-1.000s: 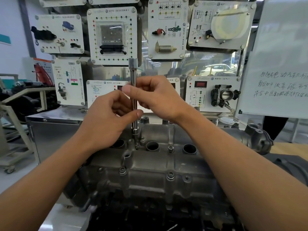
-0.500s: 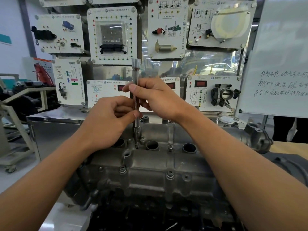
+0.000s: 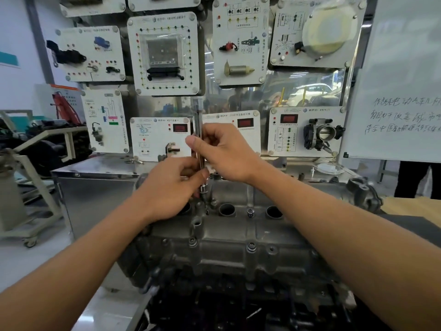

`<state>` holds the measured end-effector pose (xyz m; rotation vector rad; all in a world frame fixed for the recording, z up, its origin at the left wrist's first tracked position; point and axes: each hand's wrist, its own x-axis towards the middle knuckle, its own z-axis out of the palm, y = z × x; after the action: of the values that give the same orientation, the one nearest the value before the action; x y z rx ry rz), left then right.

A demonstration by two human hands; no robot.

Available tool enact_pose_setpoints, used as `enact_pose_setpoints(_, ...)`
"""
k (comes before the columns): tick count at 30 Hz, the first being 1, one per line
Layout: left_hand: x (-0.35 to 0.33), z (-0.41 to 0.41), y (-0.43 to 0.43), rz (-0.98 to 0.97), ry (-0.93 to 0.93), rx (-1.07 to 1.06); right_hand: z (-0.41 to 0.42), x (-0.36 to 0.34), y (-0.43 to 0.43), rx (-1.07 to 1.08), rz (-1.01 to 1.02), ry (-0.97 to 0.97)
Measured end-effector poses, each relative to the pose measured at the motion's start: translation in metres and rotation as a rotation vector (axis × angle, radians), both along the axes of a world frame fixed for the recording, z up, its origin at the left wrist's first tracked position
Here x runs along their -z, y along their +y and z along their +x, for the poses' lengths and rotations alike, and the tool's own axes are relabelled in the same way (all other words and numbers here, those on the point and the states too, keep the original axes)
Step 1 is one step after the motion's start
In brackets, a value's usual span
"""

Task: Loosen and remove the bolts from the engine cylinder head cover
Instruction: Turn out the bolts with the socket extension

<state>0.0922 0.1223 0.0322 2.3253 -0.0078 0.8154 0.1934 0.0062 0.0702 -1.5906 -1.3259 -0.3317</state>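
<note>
A grey cast cylinder head cover (image 3: 238, 235) lies across the middle of the view. A long chrome socket extension (image 3: 198, 111) stands upright on it, its socket (image 3: 203, 188) down on a bolt near the cover's back edge. My right hand (image 3: 222, 151) pinches the shaft high up with thumb and fingers. My left hand (image 3: 171, 187) grips the shaft lower down, just above the socket. The bolt under the socket is hidden. Other bolts sit in the cover: one between the plug wells (image 3: 249, 212) and two on the front flange (image 3: 251, 247) (image 3: 192, 241).
White training panels (image 3: 164, 53) with electrical parts hang on a frame behind the engine. A whiteboard (image 3: 401, 91) with handwriting stands at the right. A steel bench top (image 3: 95, 168) lies behind left, and a wheeled stand (image 3: 28, 211) is at far left. A dark-clothed person (image 3: 417, 180) stands at the right edge.
The extension has sunk a little and tilted slightly. My left hand slid down the shaft toward the socket, and my right thumb shifted along the shaft.
</note>
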Motion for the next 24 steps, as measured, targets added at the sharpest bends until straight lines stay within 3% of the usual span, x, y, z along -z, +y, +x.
enact_pose_setpoints(3,-0.014,-0.007,0.002,-0.045,0.061,0.057,-0.012,-0.017,-0.009,-0.005,-0.019,-0.022)
enact_pose_setpoints(9,-0.051,-0.003,-0.031,0.038,-0.081,0.081,-0.030,-0.061,-0.050,0.056,-0.008,-0.149)
enact_pose_setpoints(14,-0.059,0.018,-0.104,-0.102,-0.048,0.255,-0.026,-0.073,-0.120,0.231,-0.009,-0.129)
enact_pose_setpoints(19,-0.056,0.042,-0.207,-0.244,0.028,0.513,-0.024,-0.071,-0.228,0.528,0.068,0.050)
enact_pose_setpoints(24,-0.046,0.054,-0.324,-0.223,0.138,0.733,-0.036,-0.054,-0.365,0.805,0.160,0.339)
